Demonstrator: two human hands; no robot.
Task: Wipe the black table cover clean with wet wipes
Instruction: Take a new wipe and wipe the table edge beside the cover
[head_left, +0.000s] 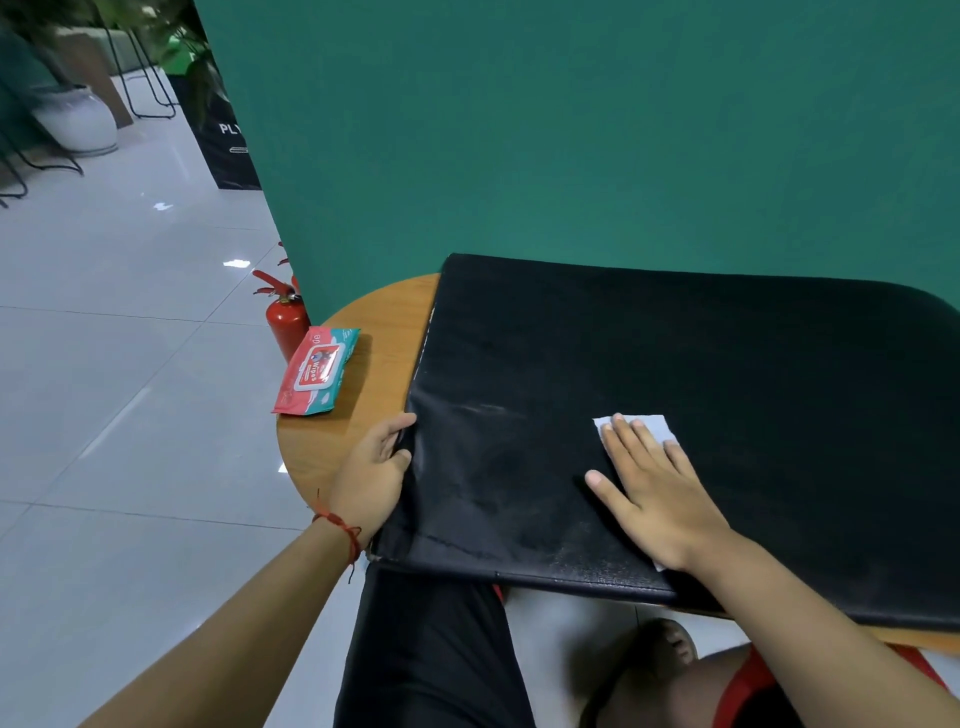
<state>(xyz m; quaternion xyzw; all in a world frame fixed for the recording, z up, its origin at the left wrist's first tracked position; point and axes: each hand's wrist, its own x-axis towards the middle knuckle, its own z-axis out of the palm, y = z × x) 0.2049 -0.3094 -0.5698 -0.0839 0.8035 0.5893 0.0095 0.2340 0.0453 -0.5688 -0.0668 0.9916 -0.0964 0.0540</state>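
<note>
A red extinguisher (287, 325) stands on the floor at far left, beside the round wooden counter (384, 332). On the counter's left rim lies the pack (316, 378) of wipes, lid closed, well clear of the work.

Next comes the left grip (374, 467), a bare hand curled round the left edge of the cover (675, 353) and pinching it between thumb and fingers to hold the sheet down. The cover spreads across most of the counter, its near edge hanging past the counter's rim towards the person's lap. Between the two hands its surface carries greyish smears and streaks, thickest near the front left corner.

To the right, the wipe (652, 426) lies flat on the cover under the right grip (654, 493). That hand is spread wide, fingers straight, palm pressing down. It holds nothing closed. The wipe's far end shows beyond the fingertips, and a small corner shows by the wrist.

The step in hand looks like the wiping stroke itself, and the task seems only partly done given the marks left. The next move probably calls for sliding the pressed wipe leftward over the streaked patch while the left grip keeps the edge taut so the cover does not bunch or slip. The far and right stretches look darker, though whether they are clean is hard to tell.
</note>
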